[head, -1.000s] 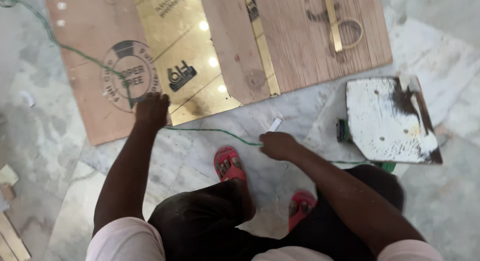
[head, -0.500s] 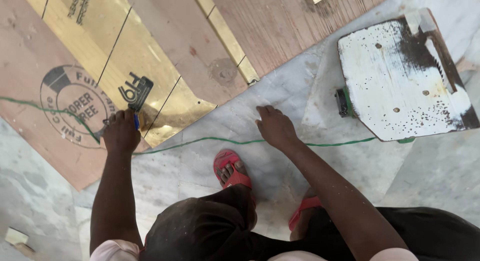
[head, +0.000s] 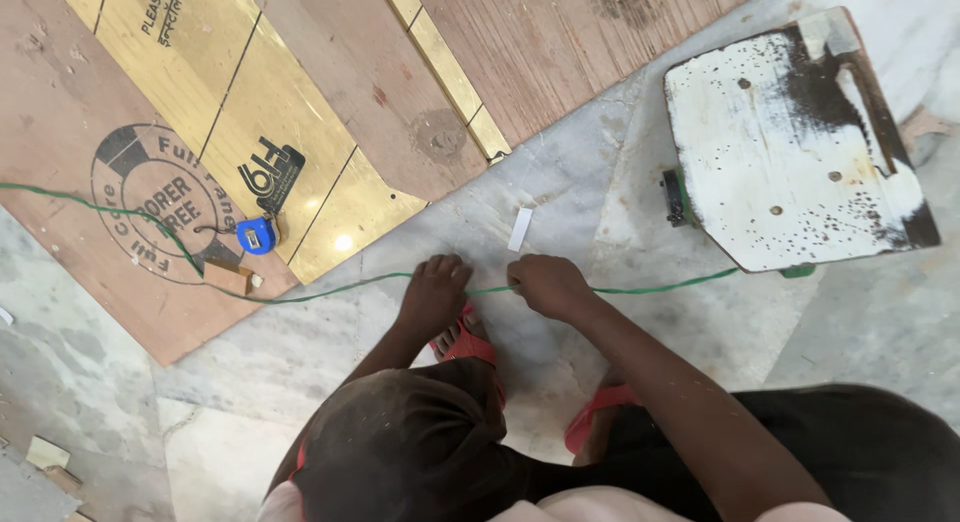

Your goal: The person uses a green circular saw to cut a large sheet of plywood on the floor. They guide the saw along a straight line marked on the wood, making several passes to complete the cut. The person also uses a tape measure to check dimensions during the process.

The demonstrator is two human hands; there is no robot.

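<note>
Our left hand (head: 435,294) and right hand (head: 545,285) sit close together on the green cord (head: 330,292), down on the grey stone floor (head: 300,352). Our right fingers look curled tight on the cord. Our left fingers are bent over it, but we cannot tell if they pinch it.

We think we should keep the cord low and move it slowly, so it does not snag.

The cord runs left over the plywood sheet (head: 80,112), near its floor-side edge, past the blue tape measure (head: 255,236) and a small wood block (head: 228,276). On the right it goes under the white board (head: 790,142). A white strip (head: 520,229) lies just ahead. The floor is more open to the right of our hands.
</note>
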